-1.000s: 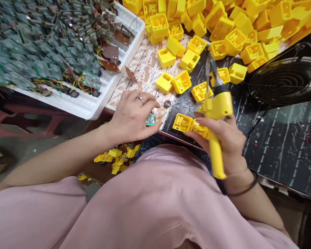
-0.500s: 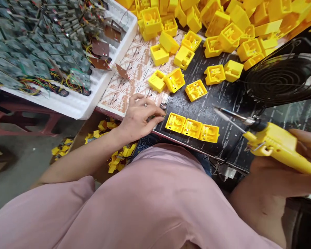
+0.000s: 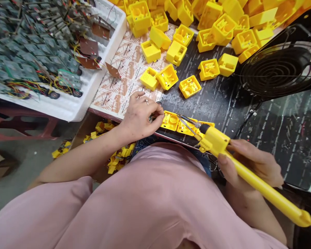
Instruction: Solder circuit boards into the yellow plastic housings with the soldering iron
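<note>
My right hand (image 3: 251, 162) grips a yellow soldering iron (image 3: 215, 140), its metal tip reaching over a row of three open yellow housings (image 3: 171, 121) at the table's front edge. The iron partly covers the middle and right housings. At the left end of the row, my left hand (image 3: 142, 116) is closed, thumb and forefinger pinched beside the left housing. A small round part with wires (image 3: 159, 103) shows just behind those fingertips; what exactly they pinch is too small to tell.
A white foam tray (image 3: 111, 45) of circuit boards is at left. Loose yellow housings (image 3: 190, 86) lie behind the row, with a pile further back. A black fan (image 3: 277, 72) stands at right. Below the table, a carton (image 3: 84, 133) holds yellow pieces.
My right hand has brought the soldering iron leftward, over the row of housings. My left hand remains pinched near the row's left end. The view has shifted slightly.
</note>
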The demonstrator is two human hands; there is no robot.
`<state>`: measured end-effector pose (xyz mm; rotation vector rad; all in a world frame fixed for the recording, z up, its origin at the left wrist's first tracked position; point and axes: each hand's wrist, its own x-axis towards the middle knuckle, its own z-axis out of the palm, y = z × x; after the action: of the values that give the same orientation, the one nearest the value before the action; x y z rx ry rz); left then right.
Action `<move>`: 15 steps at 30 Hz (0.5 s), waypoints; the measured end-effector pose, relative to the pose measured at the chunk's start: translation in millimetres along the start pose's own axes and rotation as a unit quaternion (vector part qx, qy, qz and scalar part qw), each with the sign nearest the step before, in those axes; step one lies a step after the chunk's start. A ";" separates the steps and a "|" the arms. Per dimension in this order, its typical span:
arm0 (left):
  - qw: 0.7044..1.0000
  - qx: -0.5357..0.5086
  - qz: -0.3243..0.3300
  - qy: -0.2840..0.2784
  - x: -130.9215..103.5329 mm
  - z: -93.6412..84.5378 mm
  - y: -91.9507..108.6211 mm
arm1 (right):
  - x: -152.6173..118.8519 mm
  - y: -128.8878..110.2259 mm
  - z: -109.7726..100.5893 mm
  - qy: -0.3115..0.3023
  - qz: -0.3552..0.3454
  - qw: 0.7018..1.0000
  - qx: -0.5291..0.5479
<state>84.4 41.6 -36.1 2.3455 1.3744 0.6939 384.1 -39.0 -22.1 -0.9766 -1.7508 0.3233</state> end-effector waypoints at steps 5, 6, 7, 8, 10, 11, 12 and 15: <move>0.998 0.050 0.017 -0.026 5.8 -2.2 -0.5 | 12.9 -11.9 9.1 -0.066 -0.050 0.996 -0.044; 0.998 0.061 0.021 -0.027 6.7 -3.1 0.0 | 14.2 -13.9 10.6 -0.071 -0.058 0.994 -0.053; 0.997 0.072 0.025 -0.028 7.5 -3.8 0.9 | 15.0 -15.4 11.9 -0.072 -0.065 0.994 -0.058; 0.996 0.084 0.031 -0.027 8.2 -4.2 1.9 | 15.4 -16.7 12.7 -0.072 -0.067 0.993 -0.066; 0.993 0.109 0.048 -0.021 9.1 -4.0 3.7 | 15.3 -18.9 13.2 -0.086 -0.070 0.991 -0.080; 0.991 0.122 0.059 -0.015 9.3 -3.5 4.3 | 15.1 -19.9 12.8 -0.104 -0.074 0.988 -0.087; 0.988 0.134 0.072 -0.006 9.4 -2.8 4.6 | 14.8 -20.9 12.1 -0.124 -0.077 0.985 -0.093; 0.979 0.164 0.115 0.020 9.7 -1.7 4.4 | 14.2 -23.1 7.5 -0.158 -0.092 0.978 -0.098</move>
<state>90.6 48.1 -30.2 2.7994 1.3318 0.6162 365.4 -41.3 -1.1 -0.9303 -2.1810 0.1959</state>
